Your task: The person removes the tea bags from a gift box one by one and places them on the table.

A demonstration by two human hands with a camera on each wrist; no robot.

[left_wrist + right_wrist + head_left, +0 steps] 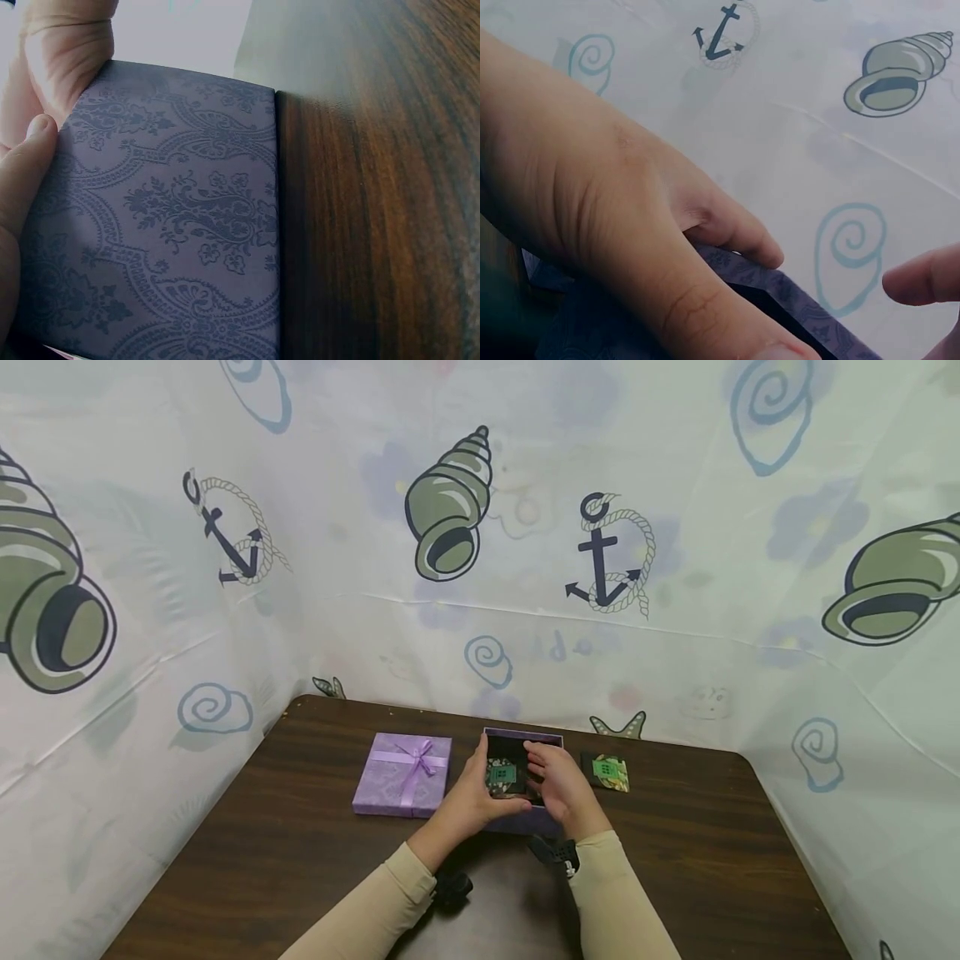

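Note:
An open purple box (525, 820) stands on the table between both hands. Inside its left half lies a dark packet (502, 774) with a green label and a leafy print. My left hand (472, 797) lies along the box's left side, fingers pointing away, thumb stretched across the near end of the packet. From the right, my right hand (561, 781) reaches over the box, fingertips at the packet's right edge. In the left wrist view the patterned box wall (180, 210) fills the middle. The right wrist view shows the right thumb (705, 300) extending over the box.
Left of the box lies a purple lid (397, 777) with a ribbon bow. A second dark packet (609, 772) with a green label and yellow-green print lies on the right. The brown table (720, 860) backs onto a hanging printed sheet (360, 635).

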